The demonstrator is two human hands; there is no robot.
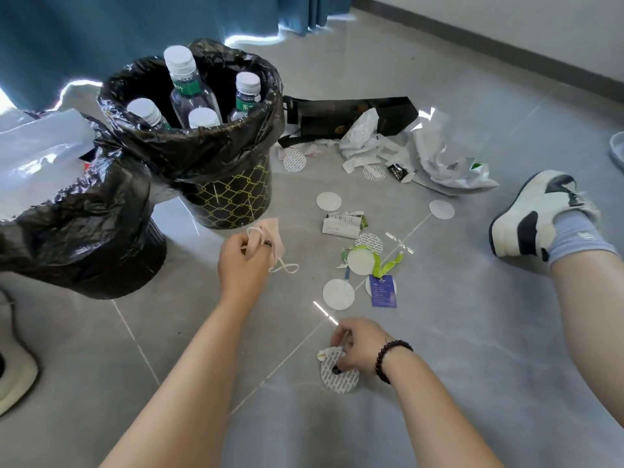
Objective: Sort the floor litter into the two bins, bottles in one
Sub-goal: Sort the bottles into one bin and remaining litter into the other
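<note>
Pink face mask hanging in left hand, fingers pinching it. Non-bottle bin sitting just left, far side. Right hand pinching paper scrap on floor near round patterned seal. Bottle bin lying farther back.

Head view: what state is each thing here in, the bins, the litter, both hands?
Patterned bin: upright, lined with a black bag, four capped bottles standing inside.
Second bin: black-bagged, clear plastic on top.
Left hand: holds a pink face mask above the floor.
Right hand: low at the floor, pinching a small scrap by a printed round seal.
White discs: flat on the tiles.
Black paper bag: lying collapsed.
</note>
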